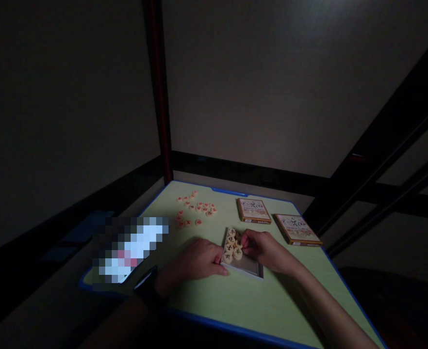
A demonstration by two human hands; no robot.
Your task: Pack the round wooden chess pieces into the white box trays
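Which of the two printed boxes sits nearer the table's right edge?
The right-hand box, with one corner by the blue right edge of the table; the other box lies farther left, beyond the tray.

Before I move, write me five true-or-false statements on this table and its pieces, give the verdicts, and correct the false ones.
1. The left hand is at the left side of the shallow open box. True.
2. The right hand has its fingers at the dark-marked xiangqi pieces. True.
3. The red-marked xiangqi pieces lie in the shallow open box. False: they lie loose on the table.
4. The dark wristwatch is on the right wrist. False: it is on the left.
5. Two flat printed boxes lie on the table. True.
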